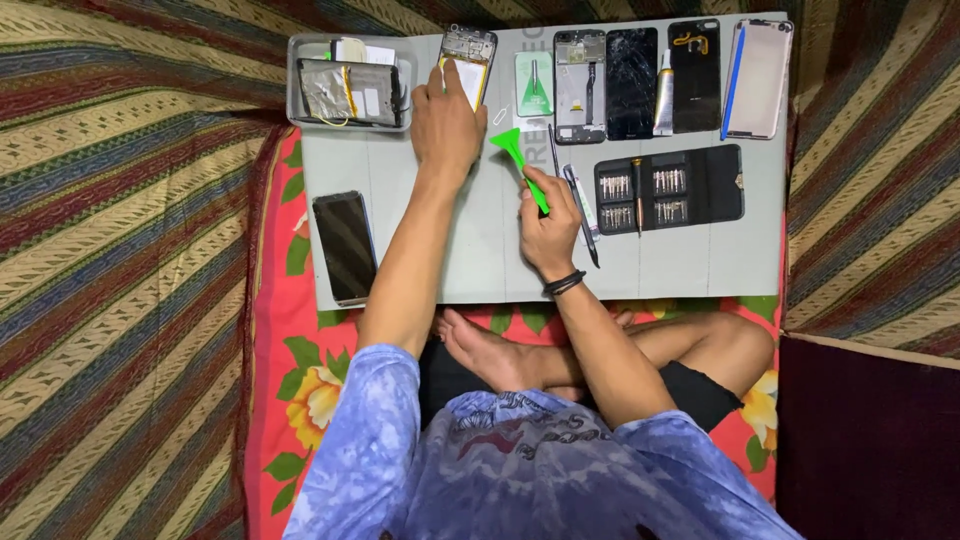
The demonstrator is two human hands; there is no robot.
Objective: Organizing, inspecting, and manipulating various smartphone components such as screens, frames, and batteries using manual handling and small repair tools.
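My left hand (pixel 446 118) reaches to the far edge of the grey work mat (pixel 480 260) and rests its fingers on an opened phone body (pixel 468 55) with a pale battery showing. My right hand (pixel 548 215) is closed around a green plastic pry tool (pixel 518 152), whose flat wedge end points toward the left hand. The tool's tip hovers just right of the opened phone, apart from it.
A grey tray (pixel 350 80) with loose parts sits at the back left. A black phone (pixel 344 245) lies at the mat's left edge. Phone frames, a cracked screen (pixel 632 82), a back cover (pixel 758 78), a glue tube and a screwdriver bit case (pixel 668 188) fill the right side.
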